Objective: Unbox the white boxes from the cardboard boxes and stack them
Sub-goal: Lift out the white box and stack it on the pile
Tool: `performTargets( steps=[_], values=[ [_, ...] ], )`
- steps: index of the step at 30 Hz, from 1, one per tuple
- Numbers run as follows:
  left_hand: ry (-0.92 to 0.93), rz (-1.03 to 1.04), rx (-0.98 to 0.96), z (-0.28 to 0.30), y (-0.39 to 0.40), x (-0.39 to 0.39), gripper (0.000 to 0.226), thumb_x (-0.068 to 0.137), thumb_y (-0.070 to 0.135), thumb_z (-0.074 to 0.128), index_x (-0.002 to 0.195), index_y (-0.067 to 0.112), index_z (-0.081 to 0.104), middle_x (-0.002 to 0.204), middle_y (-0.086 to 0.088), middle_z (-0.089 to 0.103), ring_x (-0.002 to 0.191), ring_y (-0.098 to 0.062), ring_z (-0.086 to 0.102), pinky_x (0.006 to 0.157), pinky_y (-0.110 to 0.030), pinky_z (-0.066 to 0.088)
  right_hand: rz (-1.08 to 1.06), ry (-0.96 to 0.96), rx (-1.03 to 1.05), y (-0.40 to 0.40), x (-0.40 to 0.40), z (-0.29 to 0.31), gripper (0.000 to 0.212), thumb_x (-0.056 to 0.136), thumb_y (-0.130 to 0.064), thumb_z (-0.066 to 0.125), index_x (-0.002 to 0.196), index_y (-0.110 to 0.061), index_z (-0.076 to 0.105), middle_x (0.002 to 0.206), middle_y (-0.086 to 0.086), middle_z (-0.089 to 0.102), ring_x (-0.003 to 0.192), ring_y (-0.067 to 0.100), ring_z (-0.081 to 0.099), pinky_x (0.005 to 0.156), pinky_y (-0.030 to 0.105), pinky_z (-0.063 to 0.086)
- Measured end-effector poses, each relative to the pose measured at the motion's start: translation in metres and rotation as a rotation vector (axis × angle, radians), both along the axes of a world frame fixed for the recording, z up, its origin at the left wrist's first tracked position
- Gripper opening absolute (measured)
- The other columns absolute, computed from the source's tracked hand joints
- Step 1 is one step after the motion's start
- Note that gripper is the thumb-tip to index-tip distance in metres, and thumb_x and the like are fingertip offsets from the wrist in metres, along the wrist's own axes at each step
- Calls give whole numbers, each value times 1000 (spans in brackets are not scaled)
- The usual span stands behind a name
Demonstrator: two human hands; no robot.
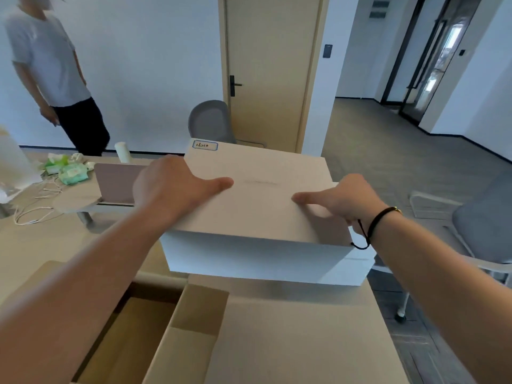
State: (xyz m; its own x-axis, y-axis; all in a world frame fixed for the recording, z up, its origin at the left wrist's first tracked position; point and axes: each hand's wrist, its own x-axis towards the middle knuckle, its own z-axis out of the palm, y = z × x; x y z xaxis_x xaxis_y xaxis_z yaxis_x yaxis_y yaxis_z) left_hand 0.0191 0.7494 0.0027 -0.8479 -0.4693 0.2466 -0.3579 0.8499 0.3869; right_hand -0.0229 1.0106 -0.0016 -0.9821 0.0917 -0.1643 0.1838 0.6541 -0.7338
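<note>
White card, smooth and a little glossy, makes up the box [257,195] the person holds at chest height above the open cardboard box [194,328]. The left hand [171,187] grips its left edge, thumb laid flat across the lid and fingers wrapped out of sight over the side. The right hand [340,200] grips the right edge the same way, thumb on top and fingers curled below.

The hold rests on thumbs and hidden fingers at two edges only, so the slick lid could slide if either grip eases, and the box would likely drop onto the cardboard flaps beneath. A second white edge shows under the right side; I cannot tell whether it is the box's own base or another box. If the lid is loose, it may lift away from the base. Swinging left risks knocking the laptop [116,181] on the table [33,245].

Counted: one white box for certain, one open cardboard box, two hands, one laptop, one label [205,145] on the lid, two chairs, one bystander [52,73], one door [271,65].
</note>
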Motion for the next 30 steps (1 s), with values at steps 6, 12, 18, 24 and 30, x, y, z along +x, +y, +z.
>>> performTargets(
  steps=[6, 12, 18, 24, 30],
  values=[
    [3, -87, 63, -1, 45, -70, 72, 57, 83, 71, 75, 16, 53, 74, 0, 57, 73, -24, 56, 60, -33, 43, -99, -61, 30, 49, -51, 7, 74, 54, -59, 91, 87, -7, 51, 68, 1, 46, 56, 18, 42, 46, 30, 29],
    [-81, -214, 131, -17, 94, -160, 70, 59, 82, 71, 77, 15, 55, 74, 2, 57, 63, -16, 50, 51, -29, 34, -247, -173, 12, 95, -115, -4, 87, 45, -56, 96, 103, -9, 53, 72, 1, 38, 59, 20, 36, 44, 31, 26],
    [-155, -274, 241, -59, 132, -212, 67, 62, 82, 68, 86, 19, 64, 80, 5, 64, 71, -16, 58, 60, -30, 42, -274, -202, 98, 133, -160, -21, 97, 44, -58, 95, 112, -3, 53, 108, 10, 59, 96, 34, 59, 78, 43, 55],
    [-133, -189, 251, -71, 154, -246, 68, 63, 82, 68, 84, 17, 64, 79, 2, 65, 64, -14, 55, 56, -29, 40, -246, -210, 55, 152, -196, -23, 84, 54, -52, 95, 112, -10, 50, 101, 6, 56, 100, 35, 54, 89, 51, 53],
    [-138, -154, 209, -76, 169, -272, 75, 62, 86, 62, 86, 15, 67, 76, 1, 67, 64, -17, 59, 52, -28, 38, -191, -205, 59, 168, -226, -26, 80, 58, -51, 93, 113, -7, 55, 107, 9, 58, 103, 36, 58, 77, 44, 50]
  ],
)
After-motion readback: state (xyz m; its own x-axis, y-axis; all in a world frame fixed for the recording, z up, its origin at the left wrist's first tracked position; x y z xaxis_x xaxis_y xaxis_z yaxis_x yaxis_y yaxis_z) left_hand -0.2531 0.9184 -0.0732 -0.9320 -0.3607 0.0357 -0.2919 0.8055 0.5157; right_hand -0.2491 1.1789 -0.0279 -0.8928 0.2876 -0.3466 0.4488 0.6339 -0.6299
